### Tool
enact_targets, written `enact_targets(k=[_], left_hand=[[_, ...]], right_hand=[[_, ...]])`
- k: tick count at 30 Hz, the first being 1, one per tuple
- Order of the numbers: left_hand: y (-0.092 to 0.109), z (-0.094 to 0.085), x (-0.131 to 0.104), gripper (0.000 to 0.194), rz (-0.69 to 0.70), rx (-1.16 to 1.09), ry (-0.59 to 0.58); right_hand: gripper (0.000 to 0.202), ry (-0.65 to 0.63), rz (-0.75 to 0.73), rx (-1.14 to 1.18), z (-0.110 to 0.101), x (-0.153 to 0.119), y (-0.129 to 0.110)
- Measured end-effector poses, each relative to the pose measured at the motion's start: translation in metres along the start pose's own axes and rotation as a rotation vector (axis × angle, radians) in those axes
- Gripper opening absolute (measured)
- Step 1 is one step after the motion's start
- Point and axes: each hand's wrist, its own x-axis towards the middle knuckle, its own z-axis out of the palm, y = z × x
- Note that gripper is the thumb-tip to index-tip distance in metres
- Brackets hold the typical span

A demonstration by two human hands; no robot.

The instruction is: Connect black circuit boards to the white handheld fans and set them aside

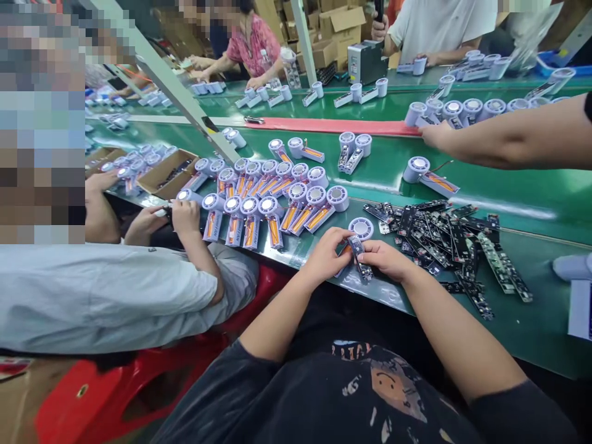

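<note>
Close to the table's near edge, a lilac handheld fan point(361, 229) lies with its round head away from me. My left hand point(327, 251) is closed around its handle, where a bit of orange shows, and its fingertips meet the upper end of a dark circuit board point(362, 259). Fingers of my right hand point(385, 256) pinch that board from the right, over the handle. My hands partly hide the handle. A loose pile of black circuit boards point(430, 237) lies to the right. Left of my hands stand rows of lilac fans point(269, 206) with orange strips in their open handles.
A single fan point(419, 169) with a loose wire lies beyond the pile. A red strip point(342, 126) runs along the green table point(531, 203). A co-worker's arm point(509, 135) reaches in from the right. Another person sits left, near a cardboard box point(161, 176). A slanted metal post point(180, 92) rises left.
</note>
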Motion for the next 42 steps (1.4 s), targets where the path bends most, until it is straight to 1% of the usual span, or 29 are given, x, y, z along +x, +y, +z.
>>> enact_targets(k=[4,7,9,12,14,17,22,25,27,30,32,34,36,39,42], left_hand=[[0.000,0.007,0.004,0.031,0.006,0.071,0.035],[0.004,0.008,0.005,0.025,0.011,0.129,0.060],[0.008,0.008,0.005,0.024,0.009,0.194,0.050],[0.015,0.006,0.004,0.026,-0.012,0.317,0.005],[0.018,0.006,0.002,0.030,-0.031,0.390,-0.003],[0.021,0.006,-0.001,0.035,-0.045,0.446,0.022],[0.019,0.008,-0.001,0.023,-0.019,0.410,0.026],[0.019,0.004,0.001,0.017,-0.023,0.364,0.006],[0.021,-0.002,0.002,0.015,-0.082,0.257,-0.021],[0.021,-0.011,0.001,0.014,-0.213,0.028,-0.065],[0.020,-0.014,0.000,0.010,-0.242,0.002,-0.085],[0.019,-0.013,-0.002,0.008,-0.189,0.139,-0.080],[0.018,-0.010,-0.006,0.009,-0.089,0.339,-0.046],[0.021,-0.006,-0.012,0.017,0.037,0.584,-0.007],[0.030,-0.007,-0.018,0.018,0.063,0.773,-0.018]], right_hand=[[0.044,0.013,0.031,-0.031,-0.003,-0.001,0.001],[0.048,0.031,0.020,-0.045,-0.002,-0.002,0.000],[0.049,0.053,-0.002,-0.067,-0.001,-0.003,-0.002],[0.049,0.114,-0.012,-0.151,0.002,-0.004,-0.005],[0.047,0.149,0.005,-0.187,0.004,-0.004,-0.006],[0.045,0.164,0.022,-0.134,0.004,-0.005,-0.008],[0.044,0.123,0.089,0.035,0.002,-0.007,-0.012],[0.043,0.097,0.166,0.101,-0.001,-0.008,-0.014],[0.042,0.061,0.225,0.128,-0.005,-0.008,-0.014],[0.038,0.028,0.291,0.140,-0.012,-0.007,-0.016],[0.036,0.028,0.305,0.136,-0.017,-0.006,-0.017],[0.035,0.029,0.312,0.134,-0.020,-0.005,-0.017],[0.035,0.034,0.320,0.132,-0.022,-0.004,-0.017],[0.036,0.024,0.330,0.102,-0.024,-0.004,-0.017],[0.037,0.007,0.313,0.037,-0.022,-0.005,-0.018]])
